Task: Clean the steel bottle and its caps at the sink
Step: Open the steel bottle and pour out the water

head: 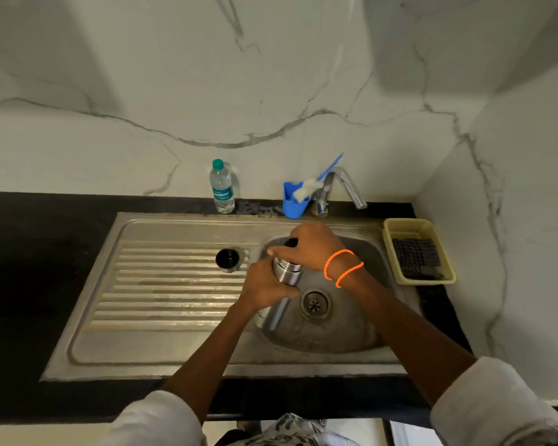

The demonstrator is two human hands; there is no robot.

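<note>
The steel bottle (285,275) stands tilted over the sink basin (342,333), its threaded neck showing. My left hand (264,286) grips its body from the left. My right hand (310,247), with orange bands on the wrist, curls over the bottle's top, where a black inner cap (291,243) peeks out under the fingers. An outer cap (227,259), steel with a dark inside, stands open side up on the ribbed draining board (161,284).
A plastic water bottle (222,187) stands at the back edge. A blue holder (293,202) with a blue-handled brush sits beside the steel tap (348,186). A yellow basket (432,278) holding a dark scrubber rests right of the basin. The drain (315,303) lies below the bottle.
</note>
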